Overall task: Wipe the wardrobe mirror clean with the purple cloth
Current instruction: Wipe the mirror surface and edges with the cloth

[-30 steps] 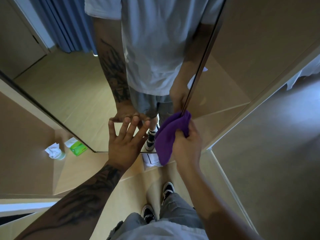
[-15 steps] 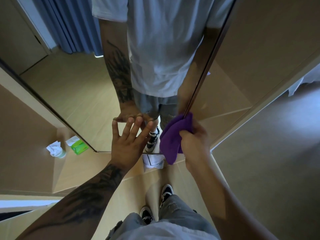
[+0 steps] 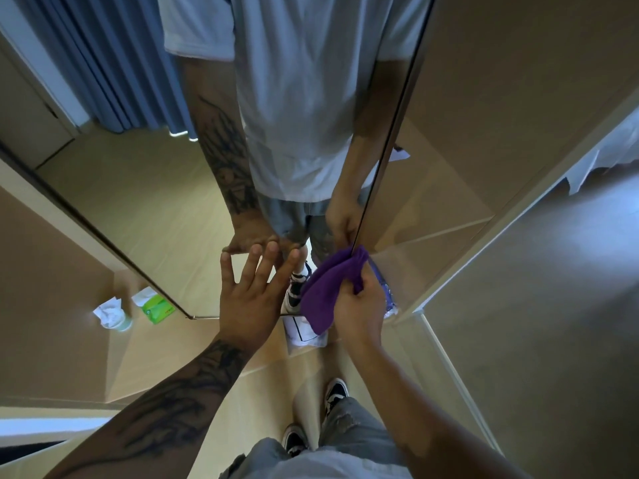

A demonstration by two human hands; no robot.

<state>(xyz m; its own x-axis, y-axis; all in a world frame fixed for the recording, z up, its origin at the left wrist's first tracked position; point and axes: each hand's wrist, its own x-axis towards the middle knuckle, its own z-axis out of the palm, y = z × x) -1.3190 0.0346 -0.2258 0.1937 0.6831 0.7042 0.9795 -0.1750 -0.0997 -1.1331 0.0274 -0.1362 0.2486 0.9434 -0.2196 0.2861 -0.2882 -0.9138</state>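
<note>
The wardrobe mirror (image 3: 145, 202) fills the upper middle of the view and reflects my body and both arms. My left hand (image 3: 252, 292) lies flat against the glass near its lower edge, fingers straight and spread. My right hand (image 3: 359, 305) grips the bunched purple cloth (image 3: 325, 288) and holds it against the mirror's right edge, low down. The cloth's lower part hangs below the mirror's bottom edge.
A green packet (image 3: 155, 305) and a white crumpled tissue on a small bottle (image 3: 110, 314) sit on the floor at the left. The wooden wardrobe panel (image 3: 501, 115) runs along the right of the mirror. A white paper (image 3: 304, 331) lies below the mirror. My shoes (image 3: 332, 395) stand beneath.
My right hand has shifted the cloth slightly down along the mirror's right edge. The left hand stays pressed flat on the glass.
</note>
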